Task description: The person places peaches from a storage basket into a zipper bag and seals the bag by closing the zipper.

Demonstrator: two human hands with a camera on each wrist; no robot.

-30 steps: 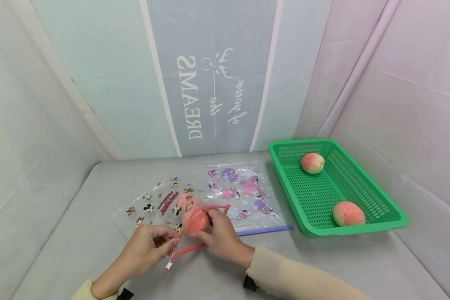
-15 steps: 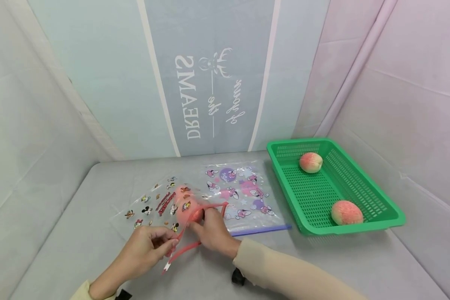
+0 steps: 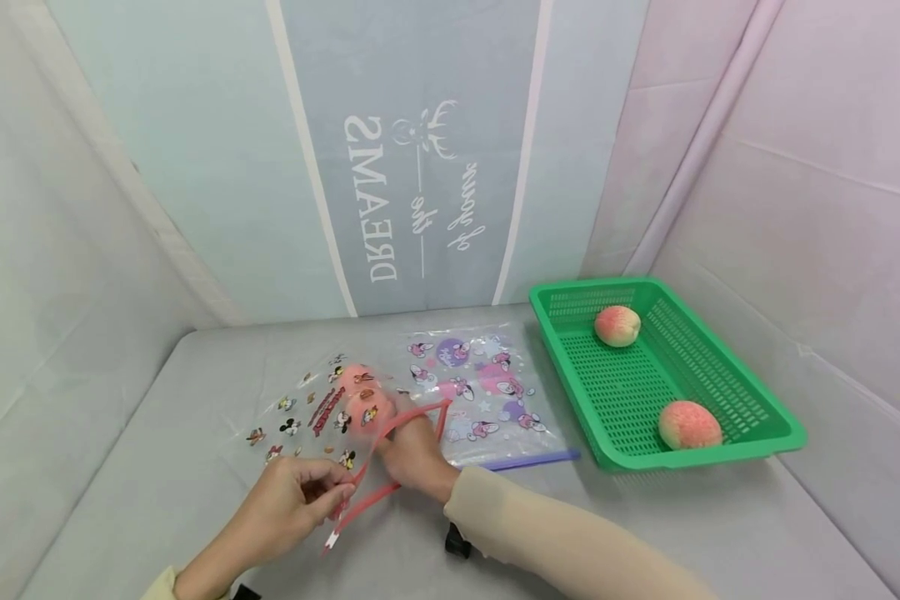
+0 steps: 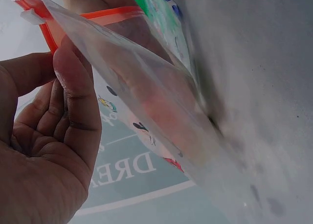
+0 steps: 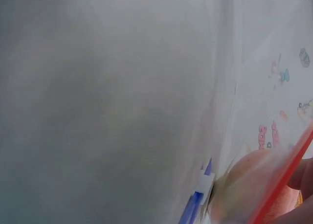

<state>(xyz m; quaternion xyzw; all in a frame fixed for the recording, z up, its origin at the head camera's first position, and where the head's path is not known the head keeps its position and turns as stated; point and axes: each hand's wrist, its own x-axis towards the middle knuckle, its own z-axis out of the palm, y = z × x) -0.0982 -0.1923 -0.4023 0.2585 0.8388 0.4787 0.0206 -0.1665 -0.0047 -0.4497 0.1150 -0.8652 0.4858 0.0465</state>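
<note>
Ahead of the left hand (image 3: 292,504), two peaches (image 3: 367,413) and the right hand (image 3: 414,457) are inside a zip bag (image 3: 327,410). Right of both hands on the tabletop (image 3: 172,450) sit a second zip bag (image 3: 487,408) and, farther right, a basket (image 3: 622,379) containing two more peaches (image 3: 690,425).

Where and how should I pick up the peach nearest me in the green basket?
Probably by the rounded left and right sides of the near peach, coming from above: its top is uncovered, while the rim of the green basket stands just in front.
</note>
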